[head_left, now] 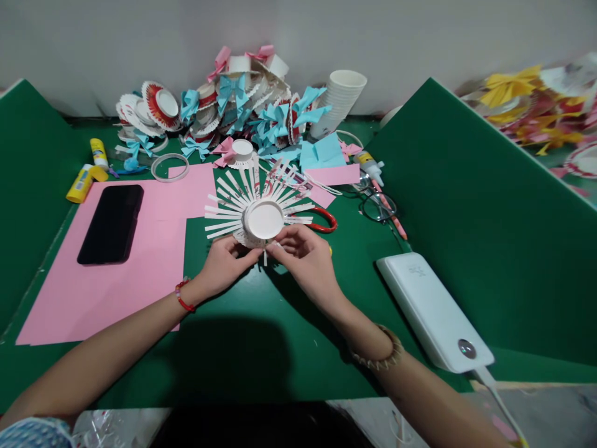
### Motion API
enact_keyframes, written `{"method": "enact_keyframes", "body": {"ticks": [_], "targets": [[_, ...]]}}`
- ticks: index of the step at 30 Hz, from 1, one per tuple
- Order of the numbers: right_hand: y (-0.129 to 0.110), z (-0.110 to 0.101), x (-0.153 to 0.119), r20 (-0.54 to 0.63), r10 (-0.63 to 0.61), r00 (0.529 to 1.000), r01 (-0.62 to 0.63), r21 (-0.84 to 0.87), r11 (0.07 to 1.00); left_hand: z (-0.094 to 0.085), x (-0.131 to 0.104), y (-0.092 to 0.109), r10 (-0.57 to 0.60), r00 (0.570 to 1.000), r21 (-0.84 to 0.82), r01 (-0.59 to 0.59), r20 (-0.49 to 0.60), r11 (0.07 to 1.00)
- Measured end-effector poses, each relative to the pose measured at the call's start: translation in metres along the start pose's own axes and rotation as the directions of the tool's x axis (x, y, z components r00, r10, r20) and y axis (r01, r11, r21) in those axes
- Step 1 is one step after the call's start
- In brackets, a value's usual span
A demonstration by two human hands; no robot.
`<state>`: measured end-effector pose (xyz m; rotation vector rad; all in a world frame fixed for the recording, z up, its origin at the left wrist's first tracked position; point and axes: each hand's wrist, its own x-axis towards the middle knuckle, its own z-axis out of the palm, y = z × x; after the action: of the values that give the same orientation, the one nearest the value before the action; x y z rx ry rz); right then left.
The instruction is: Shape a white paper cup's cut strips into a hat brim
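Observation:
A paper cup (265, 219), cut into many thin strips that fan out around its round white base, is held above the green table. My left hand (229, 260) pinches its near edge from the left, thumb and fingers closed on the strips. From the right, my right hand (305, 256) grips the same near edge, its thumb close to the left thumb. One strip (265, 257) points down between the two thumbs. Red-handled scissors (324, 219) lie just behind the cup's right side, partly covered by strips.
Pink paper (153, 298) lies at left under a black phone (112, 224). Glue sticks (83, 180), a tape ring (170, 167) and finished cup pieces with bows (233, 93) sit behind. Stacked cups (339, 102), glasses (379, 205) and a white power bank (433, 311) are at right, beside a green partition (489, 236).

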<state>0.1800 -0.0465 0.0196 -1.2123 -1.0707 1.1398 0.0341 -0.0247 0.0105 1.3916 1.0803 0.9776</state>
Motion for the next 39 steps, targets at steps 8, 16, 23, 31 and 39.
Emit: {"method": "enact_keyframes", "body": {"ticks": [8,16,23,31,39], "targets": [[0.001,0.001,0.0,-0.033,0.068,0.997,-0.064,0.104,0.993,0.001,0.002,-0.002,-0.017,0.998,-0.11,0.024,0.058,0.994],[-0.001,0.001,-0.001,-0.014,0.077,0.997,-0.076,0.064,0.995,-0.003,0.001,0.001,-0.088,0.995,-0.078,0.091,0.052,0.993],[0.001,0.003,-0.002,-0.031,0.036,0.999,-0.036,0.027,0.999,-0.002,0.004,0.0,-0.079,0.997,-0.149,0.082,0.026,0.986],[0.001,0.004,-0.002,-0.002,0.026,1.0,-0.026,0.022,0.999,-0.003,0.004,-0.001,-0.088,0.996,-0.158,0.092,0.032,0.983],[0.009,0.004,-0.002,0.063,-0.029,0.998,0.031,-0.036,0.999,-0.005,0.006,-0.01,-0.11,0.99,-0.295,0.133,0.091,0.946]]}}
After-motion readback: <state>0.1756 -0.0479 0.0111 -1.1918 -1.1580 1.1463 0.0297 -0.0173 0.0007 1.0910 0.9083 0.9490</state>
